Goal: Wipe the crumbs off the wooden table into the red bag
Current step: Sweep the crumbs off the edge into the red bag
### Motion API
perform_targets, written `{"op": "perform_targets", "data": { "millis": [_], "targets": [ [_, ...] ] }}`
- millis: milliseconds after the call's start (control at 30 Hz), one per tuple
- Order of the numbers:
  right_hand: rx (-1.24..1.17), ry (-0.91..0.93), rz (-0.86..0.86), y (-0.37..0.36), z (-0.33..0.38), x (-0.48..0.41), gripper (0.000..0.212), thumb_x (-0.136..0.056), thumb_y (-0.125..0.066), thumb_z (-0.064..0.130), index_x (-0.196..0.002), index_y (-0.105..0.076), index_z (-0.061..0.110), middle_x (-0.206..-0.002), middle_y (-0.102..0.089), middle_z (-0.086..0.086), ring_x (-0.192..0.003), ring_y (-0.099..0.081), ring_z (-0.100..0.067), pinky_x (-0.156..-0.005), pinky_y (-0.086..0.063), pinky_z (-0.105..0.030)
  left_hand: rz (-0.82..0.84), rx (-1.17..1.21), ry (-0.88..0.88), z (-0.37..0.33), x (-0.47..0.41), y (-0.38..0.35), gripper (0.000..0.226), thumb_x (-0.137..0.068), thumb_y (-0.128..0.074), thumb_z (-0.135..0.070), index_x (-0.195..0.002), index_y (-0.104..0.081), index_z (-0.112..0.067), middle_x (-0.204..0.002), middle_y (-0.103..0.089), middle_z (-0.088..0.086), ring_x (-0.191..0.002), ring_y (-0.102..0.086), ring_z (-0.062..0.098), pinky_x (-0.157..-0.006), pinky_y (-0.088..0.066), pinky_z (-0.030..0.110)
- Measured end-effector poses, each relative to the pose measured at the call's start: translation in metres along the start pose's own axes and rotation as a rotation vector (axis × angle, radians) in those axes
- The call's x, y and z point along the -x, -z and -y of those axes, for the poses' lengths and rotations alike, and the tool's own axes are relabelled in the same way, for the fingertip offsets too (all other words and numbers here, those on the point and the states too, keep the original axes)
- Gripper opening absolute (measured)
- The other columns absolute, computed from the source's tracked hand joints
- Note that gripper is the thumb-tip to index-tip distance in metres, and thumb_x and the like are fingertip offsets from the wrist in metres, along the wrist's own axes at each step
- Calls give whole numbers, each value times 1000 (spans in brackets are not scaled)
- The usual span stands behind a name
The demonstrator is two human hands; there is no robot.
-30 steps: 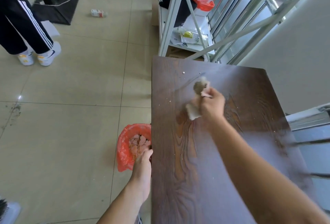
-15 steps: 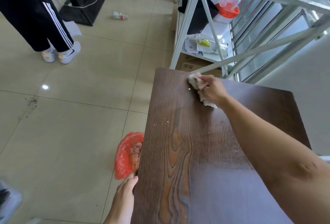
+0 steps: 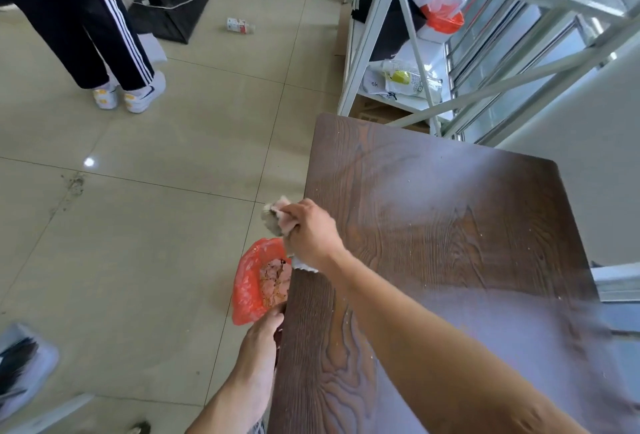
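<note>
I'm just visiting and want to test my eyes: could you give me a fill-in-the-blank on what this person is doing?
1. The right hand grips a crumpled ____ at the table's left edge.
2. The left hand holds a bag coloured ____ beside the wooden table.
3. White ____ remain scattered on the tabletop.

Missing words: cloth; red; crumbs

Glossy beige tiled floor [image 3: 173, 225], white metal shelving [image 3: 377, 28].

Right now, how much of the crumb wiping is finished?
Partly done. The red bag already holds debris, held by the left hand at the table edge. The right hand has the cloth at that edge, above the bag. White crumbs remain across the right side.
</note>
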State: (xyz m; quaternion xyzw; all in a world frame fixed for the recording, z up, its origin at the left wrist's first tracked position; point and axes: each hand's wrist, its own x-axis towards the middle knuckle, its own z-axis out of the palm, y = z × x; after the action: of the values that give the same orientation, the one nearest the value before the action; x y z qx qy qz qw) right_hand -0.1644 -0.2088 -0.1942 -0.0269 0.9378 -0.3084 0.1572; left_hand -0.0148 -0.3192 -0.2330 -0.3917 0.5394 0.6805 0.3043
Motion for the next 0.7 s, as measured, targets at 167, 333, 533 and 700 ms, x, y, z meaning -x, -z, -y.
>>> {"op": "perform_targets", "data": {
  "millis": [167, 333, 533, 700],
  "targets": [
    [-464, -81, 22, -11, 25, 36, 28, -85, -45, 5, -93, -72, 3, -81, -68, -15, -76, -63, -22, -64, -53, -43, 38, -17, -46, 6, 11, 9, 41, -104, -40, -27, -101, -80, -18, -86, -81, 1, -80, -69, 21, -71, -50, 35],
    [-747, -411, -311, 74, -55, 77, 23, -92, -40, -12, -98, -62, -7, -71, -54, -24, -54, -57, -35, -42, -47, -39, 128, -68, -88, 4, 26, 14, 39, -104, -42, -31, -107, -81, -24, -103, -82, 3, -97, -72, 25, -79, -51, 37],
    [-191, -669, -445, 102, -154, 78, 23, -85, -56, 14, -100, -72, 16, -96, -73, -13, -97, -70, -38, -75, -50, -32, 143, -84, -88, 2, 33, 13, 40, -104, -41, -30, -109, -81, -24, -108, -81, 6, -100, -71, 27, -78, -52, 36],
    [-312, -419, -289, 14, -52, 73, 25, -87, -59, 14, -105, -70, 28, -109, -68, -3, -97, -69, -25, -70, -52, -26, 130, -59, -91, 3, 32, 13, 39, -105, -41, -30, -112, -78, -21, -106, -81, 5, -97, -71, 25, -76, -50, 36]
  ]
}}
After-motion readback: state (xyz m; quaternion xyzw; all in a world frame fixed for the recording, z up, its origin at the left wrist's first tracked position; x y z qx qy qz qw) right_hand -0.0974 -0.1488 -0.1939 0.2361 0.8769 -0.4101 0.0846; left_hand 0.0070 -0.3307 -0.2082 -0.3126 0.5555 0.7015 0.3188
